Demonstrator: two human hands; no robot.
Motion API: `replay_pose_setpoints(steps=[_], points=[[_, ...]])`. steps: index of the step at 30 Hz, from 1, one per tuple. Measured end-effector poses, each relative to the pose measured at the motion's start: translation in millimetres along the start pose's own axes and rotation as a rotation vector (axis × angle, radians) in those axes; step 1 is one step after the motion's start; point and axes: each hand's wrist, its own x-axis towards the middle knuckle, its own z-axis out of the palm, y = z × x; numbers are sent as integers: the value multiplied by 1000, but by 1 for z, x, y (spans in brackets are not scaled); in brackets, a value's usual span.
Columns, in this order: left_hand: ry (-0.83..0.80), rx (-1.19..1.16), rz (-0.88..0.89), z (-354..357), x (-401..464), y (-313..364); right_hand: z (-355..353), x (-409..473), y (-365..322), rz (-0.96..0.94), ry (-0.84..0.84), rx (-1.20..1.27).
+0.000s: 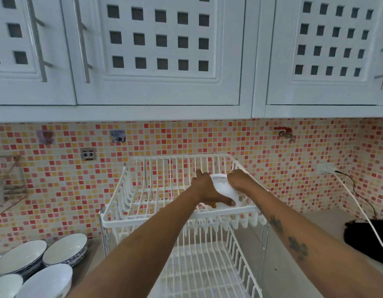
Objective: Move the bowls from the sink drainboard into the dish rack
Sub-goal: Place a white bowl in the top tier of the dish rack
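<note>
Both hands [220, 186] clasped around white bowl [224, 189], tilted over dish rack [179, 216] upper tier

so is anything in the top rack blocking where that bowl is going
Nothing visible does. Both hands, left hand and right hand, hold the white bowl tilted over the upper tier of the dish rack, and the wire slots around it look bare. The area right under the bowl is hidden.

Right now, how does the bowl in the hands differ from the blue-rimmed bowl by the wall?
The held bowl is tipped on edge over the rack's top tier; the blue-rimmed bowl sits upright, low at the left. The held one looks plain white outside with a small print; the other has a blue pattern. Both are white inside.
</note>
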Motion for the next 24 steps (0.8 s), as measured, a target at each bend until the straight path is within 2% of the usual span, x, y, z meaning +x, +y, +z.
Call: replay_pose_setpoints(steps=[5,10,12,16,19,22,24], points=[[-6,138,23,7,6,-4,6,-2,1,-9,30,-77],[-65,97,30,7,3,-7,10,-1,2,-4,35,-56],[-100,70,60,1,-3,-8,9,-5,3,-27,105,-63],[-115,-145,27,-29,-22,-15,3,-21,-3,-166,412,-146],[-63,-257,53,-57,-42,-28,1,-36,-23,-302,547,-55],[68,-413,115,-85,-68,-48,7,-61,-64,-481,598,142],[183,-650,121,-98,-84,-68,17,-81,-100,-590,551,292]])
